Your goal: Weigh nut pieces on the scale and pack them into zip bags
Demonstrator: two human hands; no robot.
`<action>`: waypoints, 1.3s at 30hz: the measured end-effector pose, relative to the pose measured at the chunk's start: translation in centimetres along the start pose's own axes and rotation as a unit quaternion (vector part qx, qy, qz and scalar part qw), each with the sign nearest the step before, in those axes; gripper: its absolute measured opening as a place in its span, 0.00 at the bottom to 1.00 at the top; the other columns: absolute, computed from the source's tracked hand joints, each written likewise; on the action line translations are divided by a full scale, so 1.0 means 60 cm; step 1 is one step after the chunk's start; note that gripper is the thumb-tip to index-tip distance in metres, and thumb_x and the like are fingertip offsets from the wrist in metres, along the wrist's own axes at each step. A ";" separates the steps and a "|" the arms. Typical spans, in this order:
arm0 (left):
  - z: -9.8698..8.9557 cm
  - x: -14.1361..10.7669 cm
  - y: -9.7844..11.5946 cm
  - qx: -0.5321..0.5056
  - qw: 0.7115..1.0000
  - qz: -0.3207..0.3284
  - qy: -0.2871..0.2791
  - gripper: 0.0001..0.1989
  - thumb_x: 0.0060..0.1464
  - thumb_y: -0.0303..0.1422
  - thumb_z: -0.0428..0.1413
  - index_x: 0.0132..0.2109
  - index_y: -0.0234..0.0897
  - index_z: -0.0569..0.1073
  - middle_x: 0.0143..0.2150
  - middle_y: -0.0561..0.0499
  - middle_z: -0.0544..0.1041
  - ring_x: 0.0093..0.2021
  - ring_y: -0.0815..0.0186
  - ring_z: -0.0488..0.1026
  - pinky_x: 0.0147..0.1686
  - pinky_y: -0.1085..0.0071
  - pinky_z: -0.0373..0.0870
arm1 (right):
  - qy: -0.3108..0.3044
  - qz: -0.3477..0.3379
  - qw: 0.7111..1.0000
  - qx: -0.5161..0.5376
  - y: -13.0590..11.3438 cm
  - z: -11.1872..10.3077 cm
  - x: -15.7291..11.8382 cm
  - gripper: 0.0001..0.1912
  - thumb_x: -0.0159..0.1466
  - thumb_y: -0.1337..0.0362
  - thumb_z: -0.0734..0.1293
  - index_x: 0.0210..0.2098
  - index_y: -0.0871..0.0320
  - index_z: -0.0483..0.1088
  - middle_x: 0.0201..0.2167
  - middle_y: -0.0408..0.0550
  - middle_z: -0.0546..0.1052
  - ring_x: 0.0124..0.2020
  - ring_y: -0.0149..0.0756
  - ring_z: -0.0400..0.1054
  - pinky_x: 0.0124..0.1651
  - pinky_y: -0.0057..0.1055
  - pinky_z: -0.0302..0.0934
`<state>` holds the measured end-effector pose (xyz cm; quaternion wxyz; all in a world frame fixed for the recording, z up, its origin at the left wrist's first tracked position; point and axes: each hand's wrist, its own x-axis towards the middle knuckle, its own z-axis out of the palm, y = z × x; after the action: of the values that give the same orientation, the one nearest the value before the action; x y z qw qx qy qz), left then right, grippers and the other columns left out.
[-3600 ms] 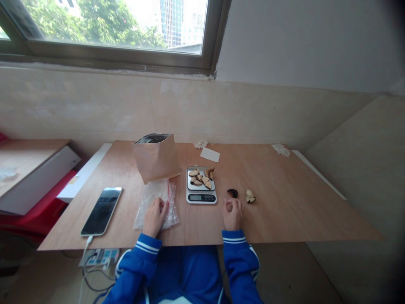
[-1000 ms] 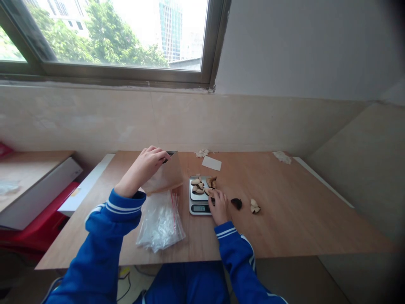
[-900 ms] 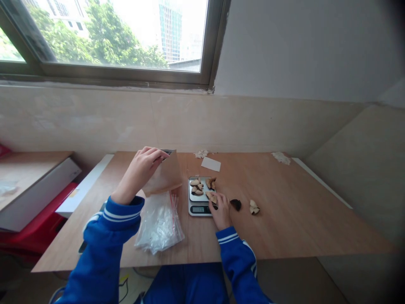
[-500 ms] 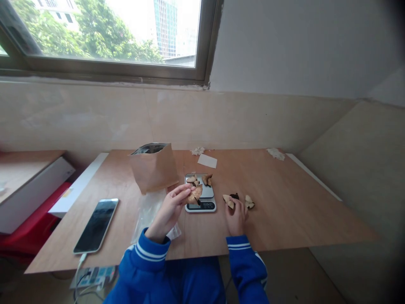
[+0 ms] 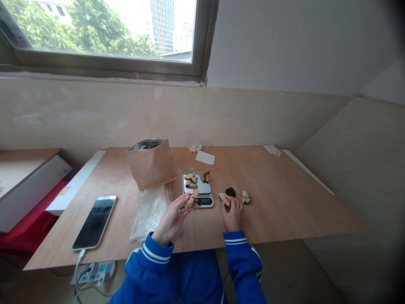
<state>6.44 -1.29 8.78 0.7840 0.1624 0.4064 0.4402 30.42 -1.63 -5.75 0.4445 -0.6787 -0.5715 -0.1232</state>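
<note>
My left hand (image 5: 175,213) pinches a tan, curled dried piece (image 5: 191,202) over the front of a small digital scale (image 5: 203,191); its exact kind is unclear. Several pale dried pieces with dark edges (image 5: 190,176) and a browner curled one (image 5: 205,175) lie on the scale's metal plate. To the right, my right hand (image 5: 232,214) rests at the table with its fingers closed about a cream-coloured dried piece (image 5: 224,199). A dark round piece (image 5: 230,192) lies just beyond those fingers, and another pale piece (image 5: 246,197) sits right of them.
An open brown paper pouch (image 5: 152,164) stands behind a clear plastic zip bag (image 5: 148,215). A phone (image 5: 95,223) with a charging cable lies at the left. Behind the scale are a white card (image 5: 205,157) and crumpled tissue (image 5: 195,147); more tissue (image 5: 272,150) lies back right.
My left hand has drawn slightly back and turned the tan piece, uncovering more of the scale plate. The right hand stays by the pale pieces, with the dark round one now more visible. The view has shifted slightly.
</note>
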 end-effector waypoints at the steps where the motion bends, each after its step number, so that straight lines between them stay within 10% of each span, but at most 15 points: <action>1: -0.006 0.000 -0.001 0.000 1.000 -0.004 0.003 0.12 0.55 0.29 0.59 0.47 0.33 0.77 0.46 0.45 0.80 0.41 0.68 0.76 0.42 0.74 0.69 | 0.002 0.001 1.000 0.003 -0.002 -0.001 0.001 0.11 0.63 0.62 0.61 0.43 0.58 0.69 0.41 0.54 0.75 0.45 0.45 0.67 0.51 0.45 0.58; 18: -0.052 -0.025 -0.018 -0.064 0.996 -0.011 0.063 0.08 0.57 0.23 0.52 0.37 0.29 0.76 0.30 0.48 0.76 0.24 0.73 0.70 0.20 0.79 0.64 | -0.125 0.070 0.948 0.283 -0.121 0.093 0.183 0.16 0.63 0.59 0.62 0.48 0.58 0.62 0.46 0.56 0.71 0.44 0.39 0.69 0.45 0.37 0.67; 26: -0.057 -0.027 -0.023 -0.062 0.994 -0.001 0.091 0.08 0.57 0.23 0.49 0.35 0.28 0.74 0.25 0.49 0.73 0.21 0.73 0.68 0.18 0.77 0.61 | -0.335 -0.108 0.931 0.100 -0.216 0.160 0.229 0.11 0.63 0.68 0.61 0.46 0.57 0.63 0.46 0.50 0.68 0.47 0.36 0.66 0.50 0.33 0.61; 39: -0.070 -0.033 -0.016 -0.035 0.997 -0.005 0.069 0.07 0.53 0.30 0.55 0.39 0.32 0.72 0.27 0.53 0.71 0.20 0.75 0.65 0.18 0.78 0.60 | -0.367 -0.118 0.922 -0.037 -0.230 0.204 0.221 0.14 0.62 0.74 0.59 0.47 0.63 0.67 0.47 0.65 0.67 0.46 0.50 0.63 0.46 0.50 0.59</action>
<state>3.14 -3.90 6.60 0.7613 0.1018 0.4447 0.4608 18.22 15.65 2.59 0.1605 -0.6200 -0.7655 0.0618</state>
